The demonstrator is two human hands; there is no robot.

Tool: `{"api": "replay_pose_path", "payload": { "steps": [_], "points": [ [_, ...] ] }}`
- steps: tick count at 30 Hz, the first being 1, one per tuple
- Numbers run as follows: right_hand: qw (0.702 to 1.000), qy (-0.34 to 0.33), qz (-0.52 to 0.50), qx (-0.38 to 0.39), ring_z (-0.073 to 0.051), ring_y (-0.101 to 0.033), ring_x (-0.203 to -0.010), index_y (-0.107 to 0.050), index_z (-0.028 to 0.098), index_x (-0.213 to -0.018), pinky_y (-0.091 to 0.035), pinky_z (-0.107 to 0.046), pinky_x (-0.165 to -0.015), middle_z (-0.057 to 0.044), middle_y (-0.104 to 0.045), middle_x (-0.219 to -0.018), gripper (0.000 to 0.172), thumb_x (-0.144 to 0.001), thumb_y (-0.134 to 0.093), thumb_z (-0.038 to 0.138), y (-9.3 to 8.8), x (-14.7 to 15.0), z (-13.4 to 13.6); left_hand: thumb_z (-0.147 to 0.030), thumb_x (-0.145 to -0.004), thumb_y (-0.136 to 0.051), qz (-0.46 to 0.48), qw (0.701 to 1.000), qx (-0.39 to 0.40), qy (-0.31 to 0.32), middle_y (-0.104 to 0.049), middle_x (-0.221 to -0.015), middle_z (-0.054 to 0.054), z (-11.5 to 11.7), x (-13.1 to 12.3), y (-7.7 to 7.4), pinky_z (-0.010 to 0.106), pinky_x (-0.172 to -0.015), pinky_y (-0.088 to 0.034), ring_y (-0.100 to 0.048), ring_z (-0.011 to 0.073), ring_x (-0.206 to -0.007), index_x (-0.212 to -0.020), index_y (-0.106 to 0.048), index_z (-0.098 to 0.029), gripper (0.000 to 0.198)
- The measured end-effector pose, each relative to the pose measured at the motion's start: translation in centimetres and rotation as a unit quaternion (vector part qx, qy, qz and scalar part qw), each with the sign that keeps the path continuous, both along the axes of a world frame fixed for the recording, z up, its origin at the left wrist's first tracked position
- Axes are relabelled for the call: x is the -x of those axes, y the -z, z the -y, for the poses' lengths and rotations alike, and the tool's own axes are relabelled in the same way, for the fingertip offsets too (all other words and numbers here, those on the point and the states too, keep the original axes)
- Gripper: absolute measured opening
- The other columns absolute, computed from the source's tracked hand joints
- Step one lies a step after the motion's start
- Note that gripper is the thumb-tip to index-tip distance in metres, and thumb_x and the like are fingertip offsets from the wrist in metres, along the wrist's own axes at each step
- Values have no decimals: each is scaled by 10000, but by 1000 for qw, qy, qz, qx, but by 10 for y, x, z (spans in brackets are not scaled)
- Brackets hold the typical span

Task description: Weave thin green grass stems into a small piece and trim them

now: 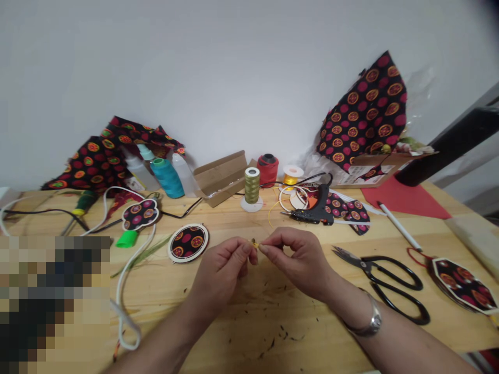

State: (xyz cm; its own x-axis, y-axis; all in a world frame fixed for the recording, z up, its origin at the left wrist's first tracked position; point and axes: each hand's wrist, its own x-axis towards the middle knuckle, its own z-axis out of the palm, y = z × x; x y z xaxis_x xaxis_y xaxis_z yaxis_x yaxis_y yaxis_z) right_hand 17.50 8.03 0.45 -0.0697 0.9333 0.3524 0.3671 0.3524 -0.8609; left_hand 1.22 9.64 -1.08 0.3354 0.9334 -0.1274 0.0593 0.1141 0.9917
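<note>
A tiny yellow and brown piece is pinched between my two hands above the wooden table. My left hand grips it from the left with thumb and fingers. From the right, my right hand pinches the same piece, and a silver bracelet circles that wrist. The exact shape of the small piece is too small to tell. Left of my left hand lies a round pale frame with patterned fabric. Black-handled scissors lie open to the right of my right hand.
Behind my hands stand a green thread spool, a red spool and an open cardboard box. A black glue gun lies at centre right. A white cord loops at left. Further right are a white pen and an octagonal fabric piece.
</note>
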Motion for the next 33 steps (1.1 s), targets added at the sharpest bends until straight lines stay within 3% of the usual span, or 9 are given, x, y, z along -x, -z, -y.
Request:
{"api": "replay_pose_path", "payload": {
  "steps": [9,18,33],
  "points": [
    [1000,16,9,-14,-101,-525,-530,-645,163,-650,-413,-216,-510,-1,-627,-581,113,-755,-606,154,0,1,1,-250,-807,-548,-126,977,-167,-43,-481,-511,-42,6,-1,-12,223,-495,-312,-420,117,-500,-647,-650,-203,196],
    [1000,-12,-22,1,-105,-573,-560,-675,165,-694,-440,-211,-525,-12,-683,-641,84,-759,-622,165,2,1,0,-179,-829,-542,-129,957,-257,-32,-601,-643,-20,6,-2,-10,222,-568,-367,-508,131,-585,-722,-654,-212,158],
    [997,-24,-58,36,-118,-600,-589,-677,174,-710,-459,-223,-546,-12,-690,-653,72,-759,-628,193,5,0,-2,-157,-843,-514,-107,958,-267,1,-573,-678,-5,8,-2,-7,237,-606,-366,-509,149,-637,-750,-635,-215,162]
  ]
}}
